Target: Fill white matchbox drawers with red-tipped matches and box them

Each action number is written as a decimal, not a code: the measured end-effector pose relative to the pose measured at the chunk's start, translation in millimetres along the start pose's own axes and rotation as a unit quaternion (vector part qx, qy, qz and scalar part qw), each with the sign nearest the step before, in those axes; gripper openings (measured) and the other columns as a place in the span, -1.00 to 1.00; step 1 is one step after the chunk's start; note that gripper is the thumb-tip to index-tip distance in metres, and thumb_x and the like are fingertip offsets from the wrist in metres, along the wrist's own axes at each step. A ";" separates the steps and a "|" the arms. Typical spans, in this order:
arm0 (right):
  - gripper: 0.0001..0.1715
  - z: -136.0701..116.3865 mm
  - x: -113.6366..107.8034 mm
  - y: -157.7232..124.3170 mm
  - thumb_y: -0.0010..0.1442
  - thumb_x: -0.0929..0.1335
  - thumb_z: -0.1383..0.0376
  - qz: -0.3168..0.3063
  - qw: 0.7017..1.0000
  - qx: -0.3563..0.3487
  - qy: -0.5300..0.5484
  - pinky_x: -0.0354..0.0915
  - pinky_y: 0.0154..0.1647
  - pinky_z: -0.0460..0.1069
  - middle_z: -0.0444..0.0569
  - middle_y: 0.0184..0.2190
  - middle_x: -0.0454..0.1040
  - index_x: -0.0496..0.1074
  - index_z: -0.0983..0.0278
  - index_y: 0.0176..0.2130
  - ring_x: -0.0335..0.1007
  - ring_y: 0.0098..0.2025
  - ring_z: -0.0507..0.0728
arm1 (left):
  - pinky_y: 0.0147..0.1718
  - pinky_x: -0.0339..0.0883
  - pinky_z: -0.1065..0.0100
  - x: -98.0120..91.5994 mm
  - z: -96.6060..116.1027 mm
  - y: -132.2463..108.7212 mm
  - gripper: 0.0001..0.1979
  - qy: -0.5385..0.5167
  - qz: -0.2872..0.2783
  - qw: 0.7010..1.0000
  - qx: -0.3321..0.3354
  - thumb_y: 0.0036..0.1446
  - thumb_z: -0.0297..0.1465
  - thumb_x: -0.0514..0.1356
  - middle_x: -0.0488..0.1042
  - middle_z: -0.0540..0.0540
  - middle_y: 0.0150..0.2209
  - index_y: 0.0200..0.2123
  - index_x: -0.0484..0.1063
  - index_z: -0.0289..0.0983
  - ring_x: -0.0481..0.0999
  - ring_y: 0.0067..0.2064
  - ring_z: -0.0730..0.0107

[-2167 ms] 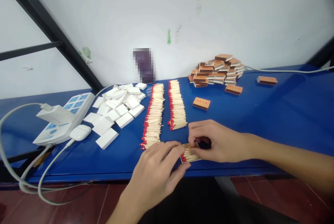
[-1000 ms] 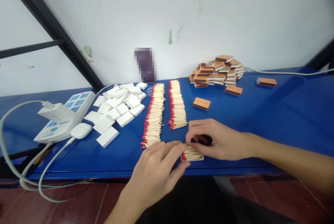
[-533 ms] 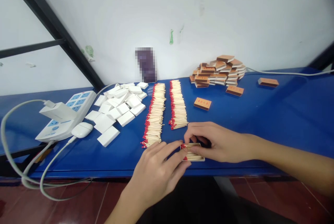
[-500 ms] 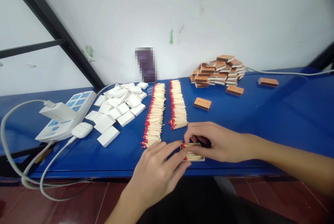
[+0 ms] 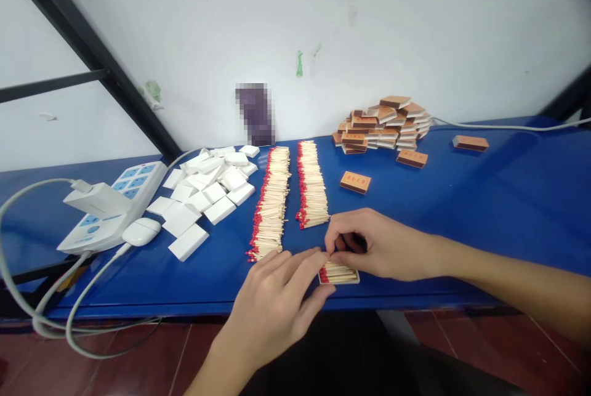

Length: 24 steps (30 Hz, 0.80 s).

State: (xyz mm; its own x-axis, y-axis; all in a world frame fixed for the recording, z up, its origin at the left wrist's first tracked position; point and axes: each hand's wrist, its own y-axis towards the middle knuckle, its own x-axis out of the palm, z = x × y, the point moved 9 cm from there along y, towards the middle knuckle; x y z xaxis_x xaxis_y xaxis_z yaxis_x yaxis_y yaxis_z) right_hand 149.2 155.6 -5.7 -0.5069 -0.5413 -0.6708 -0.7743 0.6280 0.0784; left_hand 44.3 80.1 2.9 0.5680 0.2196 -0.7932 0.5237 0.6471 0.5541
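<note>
A small white matchbox tray point(image 5: 347, 282) lies near the table's front edge, filled with red-tipped matches point(image 5: 340, 273). My left hand point(image 5: 276, 297) grips its left end, thumb at the near side and fingers over the far left corner. Over the tray's far edge, my right hand point(image 5: 381, 243) is closed in a pinch beside the left fingertips; anything between its fingers is hidden. Beyond my hands lie two long rows of loose matches, a left row point(image 5: 272, 205) and a shorter right row point(image 5: 313, 183), red heads to the left.
White trays point(image 5: 198, 183) are heaped on the left, beside a power strip point(image 5: 111, 211) with a charger, cables and a white mouse-like object point(image 5: 141, 231). Orange matchboxes point(image 5: 392, 122) are piled at the back right; a single matchbox point(image 5: 355, 182) lies closer. A blurred dark panel point(image 5: 257, 114) leans on the wall.
My right thumb has shifted from over the matches in the tray to its far edge, uncovering more matches. My left fingers have moved slightly inward at the corner. The whole view has shifted slightly.
</note>
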 end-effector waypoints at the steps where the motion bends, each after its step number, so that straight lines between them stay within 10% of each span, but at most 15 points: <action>1: -0.95 0.3 -0.3 -0.1 0.20 0.40 0.42 0.004 1.000 0.001 0.001 0.22 -0.43 -0.11 -0.15 -0.43 0.43 0.47 0.28 -0.29 0.28 -0.44 -0.01 | -0.25 0.49 0.12 0.0 0.0 0.3 -0.79 0.002 -0.002 1.000 0.000 0.43 -0.38 0.17 0.61 -0.16 -0.01 0.08 0.40 -0.28 0.61 -0.20 0.14; 12: -0.84 4.6 -29.6 -3.5 0.36 0.32 0.31 0.155 0.980 -0.078 -0.099 0.21 -0.42 -0.09 -0.12 -0.45 0.41 0.50 0.31 -0.21 0.28 -0.45 0.01 | -0.17 0.54 0.09 -0.5 -2.5 -2.3 -0.84 -0.007 -0.003 1.000 -0.005 0.42 -0.37 0.18 0.60 -0.16 -0.02 0.02 0.45 -0.24 0.62 -0.13 0.10; 24: -0.62 6.5 -3.1 1.1 0.44 0.22 0.30 0.045 0.964 -0.104 -0.242 0.21 -0.36 -0.06 -0.05 -0.35 0.39 0.54 0.25 0.08 0.32 -0.37 0.06 | -0.17 0.52 0.10 1.6 -4.7 -1.2 -0.80 -0.050 -0.030 0.998 -0.025 0.44 -0.27 0.16 0.59 -0.15 -0.04 0.02 0.44 -0.21 0.61 -0.13 0.12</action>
State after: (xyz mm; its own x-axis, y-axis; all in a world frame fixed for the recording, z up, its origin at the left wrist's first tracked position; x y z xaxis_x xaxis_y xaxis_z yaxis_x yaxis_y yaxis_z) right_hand 152.4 161.6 -8.3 -0.3777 -0.1341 -0.9162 -0.8209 0.5062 0.2643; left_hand 41.5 83.1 -0.3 0.5977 0.1065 -0.7946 0.5284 0.6930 0.4904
